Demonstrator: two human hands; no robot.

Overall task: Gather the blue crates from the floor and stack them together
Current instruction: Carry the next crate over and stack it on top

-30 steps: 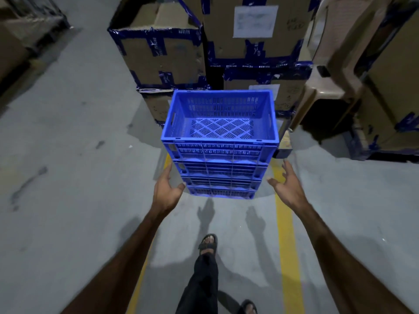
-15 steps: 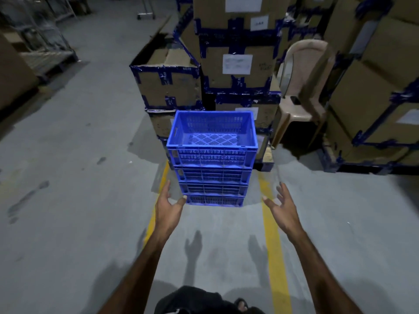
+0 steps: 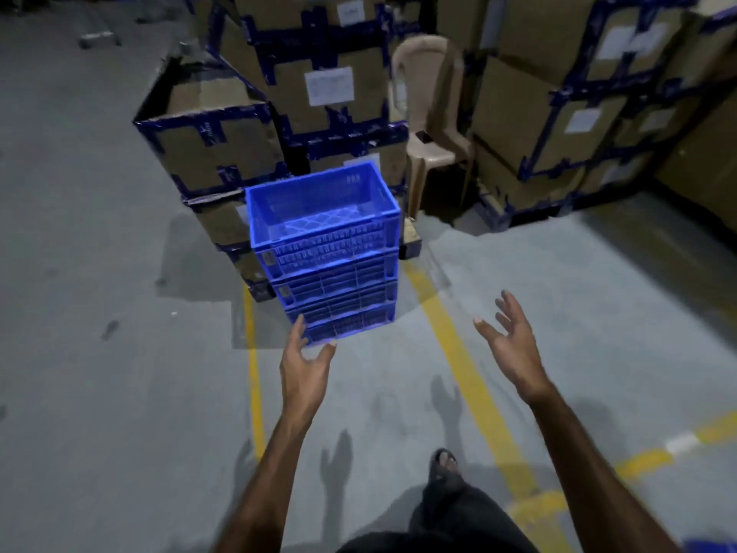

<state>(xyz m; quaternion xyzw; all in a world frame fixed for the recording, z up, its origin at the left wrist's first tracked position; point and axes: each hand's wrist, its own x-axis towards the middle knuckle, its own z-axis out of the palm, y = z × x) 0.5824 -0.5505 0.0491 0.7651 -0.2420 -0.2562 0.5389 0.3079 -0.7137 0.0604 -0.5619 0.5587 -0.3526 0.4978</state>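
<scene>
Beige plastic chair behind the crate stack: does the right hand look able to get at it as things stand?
Probably not from here. The right hand hangs open, well short of the beige plastic chair, which is tucked between cardboard boxes. The floor between looks bare, so stepping forward should do.

The scene is dim, with a cool grey tone. The light seems to come from behind and above the person, because the shadows of both arms fall forward on the floor (image 3: 119,393). The stack of blue crates (image 3: 327,249) is the most saturated thing and looks almost glowing, with soft, smeared edges. A dark shadow lies left of the stack. The cardboard boxes (image 3: 215,149) at the top are darker and slightly blurred. Straight lines bend near the edges from the wide lens.
</scene>
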